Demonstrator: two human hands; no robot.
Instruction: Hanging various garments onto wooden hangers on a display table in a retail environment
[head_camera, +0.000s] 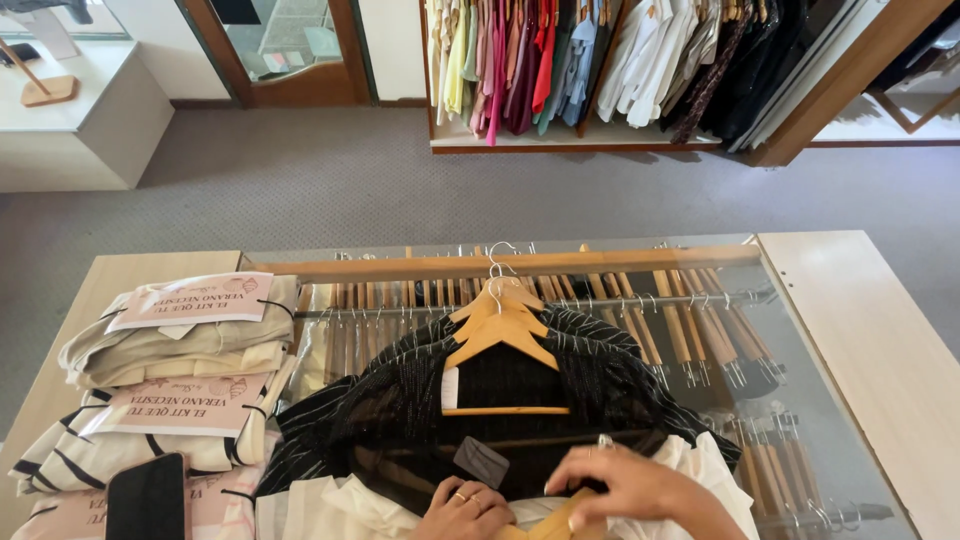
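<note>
Two hands low on a black shirt (400, 400): left hand (465, 508) pinches its fabric; right hand (625, 490) grips a hanger (545, 525).

Two bare hands, gold rings on left hand (463, 510), ring on right hand (625, 485), no sleeves visible

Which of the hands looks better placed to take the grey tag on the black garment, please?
Probably the left hand: it lies just below the grey tag on the black garment, while the right hand rests on the wooden hanger.
</note>
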